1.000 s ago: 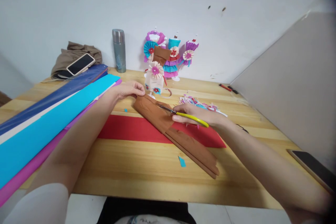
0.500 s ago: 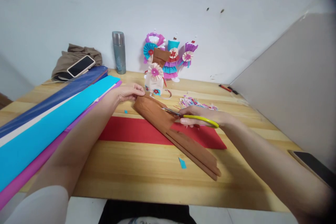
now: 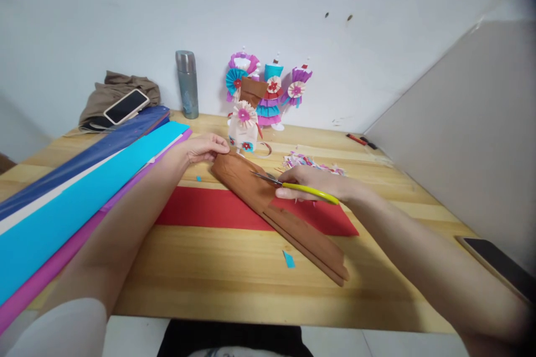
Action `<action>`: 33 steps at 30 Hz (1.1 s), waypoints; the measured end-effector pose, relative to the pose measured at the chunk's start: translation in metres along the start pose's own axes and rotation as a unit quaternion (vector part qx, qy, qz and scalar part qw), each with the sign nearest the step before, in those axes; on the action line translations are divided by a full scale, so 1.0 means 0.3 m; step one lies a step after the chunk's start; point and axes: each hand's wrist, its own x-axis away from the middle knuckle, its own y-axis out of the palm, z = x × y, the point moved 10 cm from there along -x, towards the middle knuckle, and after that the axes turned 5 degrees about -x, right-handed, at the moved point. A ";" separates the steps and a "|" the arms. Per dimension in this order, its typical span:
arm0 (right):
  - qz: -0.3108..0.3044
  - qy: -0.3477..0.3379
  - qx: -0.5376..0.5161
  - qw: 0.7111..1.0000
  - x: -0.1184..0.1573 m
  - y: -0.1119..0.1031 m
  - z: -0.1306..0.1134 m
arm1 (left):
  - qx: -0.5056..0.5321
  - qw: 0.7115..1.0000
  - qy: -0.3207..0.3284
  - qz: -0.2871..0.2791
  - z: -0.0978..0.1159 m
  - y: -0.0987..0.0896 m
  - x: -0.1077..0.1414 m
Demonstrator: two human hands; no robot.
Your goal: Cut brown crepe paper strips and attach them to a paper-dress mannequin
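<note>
My left hand (image 3: 208, 148) pinches the upper left end of a folded brown paper (image 3: 243, 181). In my right hand (image 3: 307, 179) are scissors with yellow handles (image 3: 312, 192); their metal blades lie over the brown paper's upper part, pointing left. The brown paper runs diagonally toward the lower right, across a flat red paper strip (image 3: 196, 209). Small blue scraps (image 3: 288, 259) lie in front of the red strip and near my left hand.
Decorated paper figures (image 3: 244, 122) and a metal bottle (image 3: 187, 86) stand at the back. Shredded paper (image 3: 299, 160) lies behind my right hand. Long blue sheets (image 3: 104, 178) are at left, phones (image 3: 127, 107) at both sides, markers (image 3: 360, 141) at back right.
My right hand and the scissors have moved slightly left, so the blades reach farther over the brown paper. My left hand keeps its pinch.
</note>
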 end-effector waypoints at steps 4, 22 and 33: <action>0.001 -0.001 0.012 1.000 -0.029 -0.001 -0.035 | 0.000 1.000 0.001 -0.008 0.001 0.004 0.000; -0.006 -0.001 -0.028 1.000 -0.055 0.003 -0.056 | 0.003 1.000 0.002 -0.020 0.003 0.015 -0.002; -0.001 0.000 -0.075 0.997 -0.081 0.004 -0.048 | 0.008 1.000 0.008 -0.019 0.011 0.018 0.006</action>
